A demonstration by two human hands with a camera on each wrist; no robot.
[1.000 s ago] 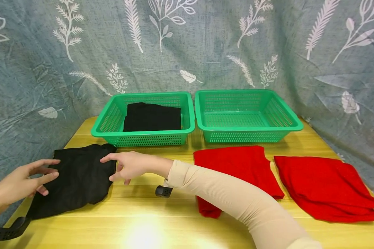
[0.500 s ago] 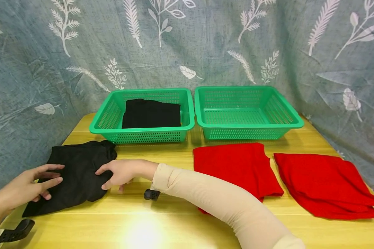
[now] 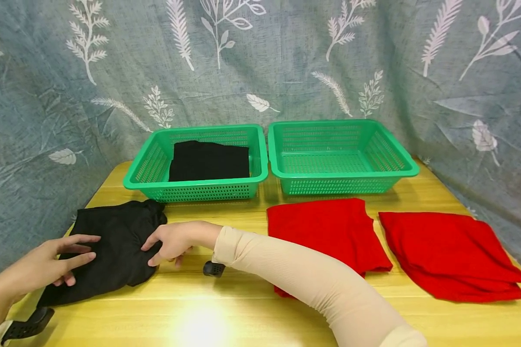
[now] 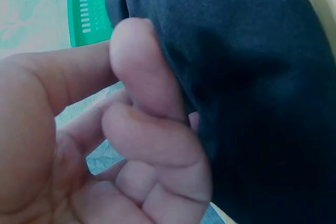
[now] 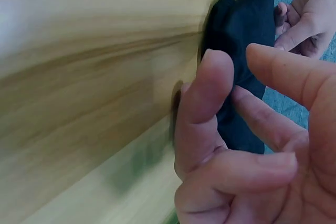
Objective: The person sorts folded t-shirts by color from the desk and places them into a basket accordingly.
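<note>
A black piece of folded clothing [image 3: 113, 246] lies a little rumpled on the left of the table, its exact kind not showing. Over its left side is my left hand [image 3: 52, 262], with fingers loosely bent and thumb apart from the index finger. The left wrist view has those fingers [image 4: 157, 140] right beside the dark fabric. At the clothing's right edge, my right hand [image 3: 173, 243] reaches in from the right with its index finger over the fabric. Nothing is pinched between the right thumb and fingers [image 5: 207, 85] in the right wrist view.
At the back stand two green baskets side by side. The left basket [image 3: 191, 193] holds black folded clothing [image 3: 210, 161]; the right basket [image 3: 336, 185] shows a bare floor. Two red folded garments, one nearer the middle [image 3: 317, 231] and one farther right [image 3: 447, 255], lie on the wooden table [image 3: 134, 323].
My right hand has moved slightly left and down onto the black clothing's right edge. My left hand has shifted a little right over it. The head view has tilted slightly.
</note>
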